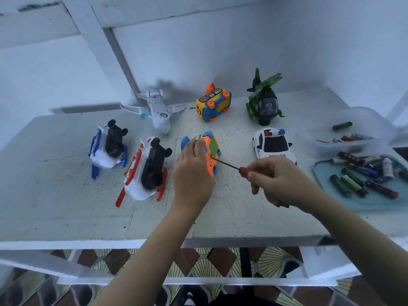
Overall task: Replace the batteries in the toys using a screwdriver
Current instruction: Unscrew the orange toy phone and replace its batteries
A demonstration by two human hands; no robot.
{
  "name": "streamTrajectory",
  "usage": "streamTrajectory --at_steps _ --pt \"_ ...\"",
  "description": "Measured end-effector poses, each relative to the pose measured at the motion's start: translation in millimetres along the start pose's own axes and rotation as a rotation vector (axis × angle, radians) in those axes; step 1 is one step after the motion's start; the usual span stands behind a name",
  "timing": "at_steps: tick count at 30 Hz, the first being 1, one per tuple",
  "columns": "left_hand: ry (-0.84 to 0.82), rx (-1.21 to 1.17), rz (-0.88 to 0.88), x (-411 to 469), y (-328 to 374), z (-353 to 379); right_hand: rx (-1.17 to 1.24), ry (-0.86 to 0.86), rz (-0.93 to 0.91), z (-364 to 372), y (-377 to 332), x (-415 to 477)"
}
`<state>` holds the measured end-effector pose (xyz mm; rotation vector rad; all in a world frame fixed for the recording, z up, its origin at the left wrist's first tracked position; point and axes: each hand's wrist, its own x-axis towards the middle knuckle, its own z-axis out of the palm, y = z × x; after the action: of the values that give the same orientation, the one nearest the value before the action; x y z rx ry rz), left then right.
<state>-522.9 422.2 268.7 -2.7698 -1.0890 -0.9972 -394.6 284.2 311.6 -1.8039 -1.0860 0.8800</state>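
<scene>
Slippage is looming: right hand [278, 180] is gripping the screwdriver [229, 165], left hand [192, 173] is clasping the orange toy [210, 151] between them; a tilted tip could cam out.

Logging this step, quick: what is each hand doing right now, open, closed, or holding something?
Left hand: holding the orange toy, tipped on its side.
Right hand: holding the red-handled screwdriver, tip against the toy's underside.

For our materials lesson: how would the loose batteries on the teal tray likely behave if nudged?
The batteries are cylinders lying on their sides, so they would probably roll. The teal tray seems rimmed, which may stop them.
</scene>
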Motion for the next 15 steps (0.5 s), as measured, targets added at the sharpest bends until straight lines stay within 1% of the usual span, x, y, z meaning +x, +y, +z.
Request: streamTrajectory --at_steps 6,11,15 --pt "0.006 0.026 0.024 0 -7 2 0.059 -0.051 0.056 13 2 -1" --pt "-0.003 0.061 0.016 2 -10 0 0.172 -0.006 0.079 27 2 -1" --pt "0.003 0.061 0.028 3 -11 -1 0.213 0.017 0.086 30 3 -1"
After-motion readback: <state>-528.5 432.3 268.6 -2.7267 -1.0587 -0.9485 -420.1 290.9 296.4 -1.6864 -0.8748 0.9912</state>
